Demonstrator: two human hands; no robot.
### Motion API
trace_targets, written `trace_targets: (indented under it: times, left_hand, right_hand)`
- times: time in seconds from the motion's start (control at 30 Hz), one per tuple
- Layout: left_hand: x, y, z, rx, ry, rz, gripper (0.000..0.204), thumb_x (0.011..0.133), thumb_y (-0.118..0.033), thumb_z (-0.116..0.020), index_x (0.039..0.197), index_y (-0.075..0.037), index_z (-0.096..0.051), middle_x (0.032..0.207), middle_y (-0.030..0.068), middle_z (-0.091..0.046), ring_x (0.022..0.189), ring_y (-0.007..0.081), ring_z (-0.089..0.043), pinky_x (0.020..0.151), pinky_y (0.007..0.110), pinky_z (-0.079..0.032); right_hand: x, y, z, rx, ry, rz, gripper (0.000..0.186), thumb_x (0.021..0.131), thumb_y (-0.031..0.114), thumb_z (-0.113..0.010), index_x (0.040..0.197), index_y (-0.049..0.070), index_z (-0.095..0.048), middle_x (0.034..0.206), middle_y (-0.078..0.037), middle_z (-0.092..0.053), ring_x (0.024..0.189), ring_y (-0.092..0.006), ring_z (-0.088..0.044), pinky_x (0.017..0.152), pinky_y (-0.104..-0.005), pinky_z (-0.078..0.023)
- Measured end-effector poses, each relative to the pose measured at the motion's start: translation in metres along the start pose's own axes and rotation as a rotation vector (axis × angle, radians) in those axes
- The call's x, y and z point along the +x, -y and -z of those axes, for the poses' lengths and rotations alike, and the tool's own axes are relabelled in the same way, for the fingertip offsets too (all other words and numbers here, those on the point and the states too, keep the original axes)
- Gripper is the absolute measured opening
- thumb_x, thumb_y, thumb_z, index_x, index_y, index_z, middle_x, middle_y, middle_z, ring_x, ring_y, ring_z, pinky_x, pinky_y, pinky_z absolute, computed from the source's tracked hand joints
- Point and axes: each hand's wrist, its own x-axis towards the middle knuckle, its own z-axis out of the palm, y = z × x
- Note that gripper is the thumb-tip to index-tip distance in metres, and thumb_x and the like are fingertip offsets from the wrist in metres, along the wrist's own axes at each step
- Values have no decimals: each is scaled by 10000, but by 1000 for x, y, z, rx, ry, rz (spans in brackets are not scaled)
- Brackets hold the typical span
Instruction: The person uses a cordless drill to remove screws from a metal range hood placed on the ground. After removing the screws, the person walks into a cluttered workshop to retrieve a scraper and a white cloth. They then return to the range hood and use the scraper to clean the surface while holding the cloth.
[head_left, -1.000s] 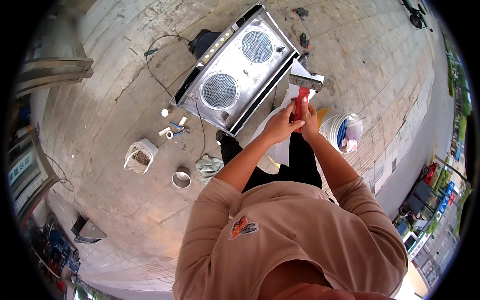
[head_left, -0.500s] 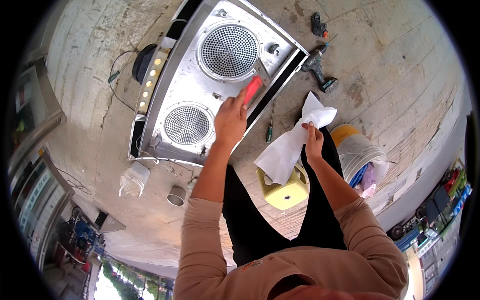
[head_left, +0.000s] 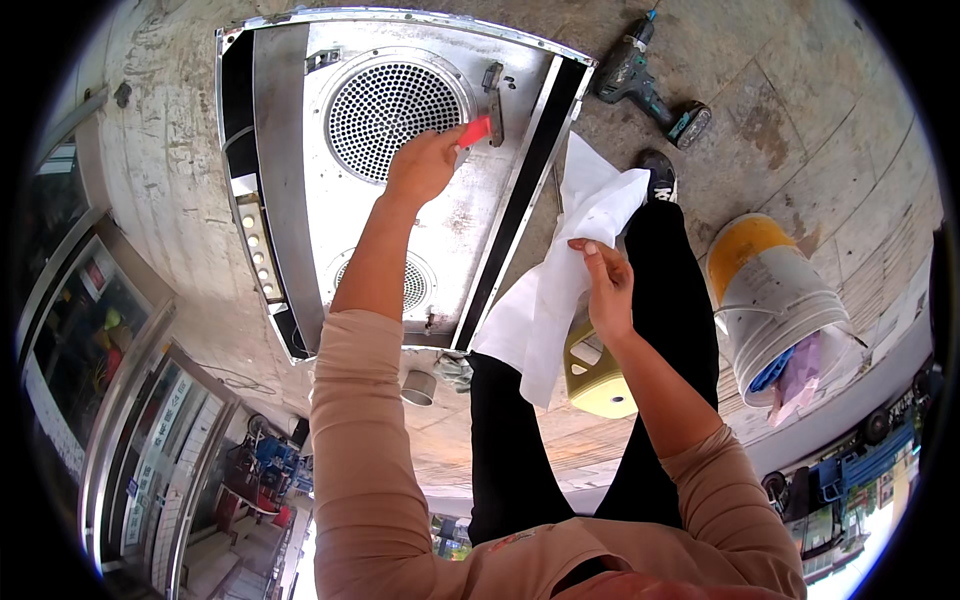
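A large steel range hood lies on the concrete floor with two round perforated grilles facing up. My left hand reaches over it and grips a small red scraper, whose tip rests on the metal panel beside the upper grille. My right hand is lower and to the right, pinching a white cloth that hangs down over my dark trousers. A yellow plastic stool shows under me between my legs.
A cordless drill lies on the floor beyond the hood's right edge. A white and yellow bucket with rags stands at the right. A small metal cup sits near the hood's lower corner. Glass shopfront doors run along the left.
My head has leaned closer over the hood. My left hand has carried the red scraper from the hood's edge inward to the panel by the upper grille. The right hand still holds the cloth.
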Motion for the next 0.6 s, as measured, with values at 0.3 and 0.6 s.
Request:
trace_targets:
  times: [0.3,0.6]
  left_hand:
    - [11,-5,-11,1,-20,26,316,930,-197,-536,1235,-187,-617,835,115,-617,760,282,-600,706,403,-482]
    - [21,23,-24,-183,-95,-5,292,905,-190,-554,1181,-198,-650,802,122,-602,744,297,-604,683,427,-485]
  right_hand:
    - [9,12,-3,4,7,-7,361,953,333,-582,961,-6,-707,926,-54,-548,854,-128,-519,763,-256,-420]
    - [12,26,-5,35,33,-41,336,957,312,-582,964,1,-708,924,-37,-526,828,-110,-512,733,-244,-420]
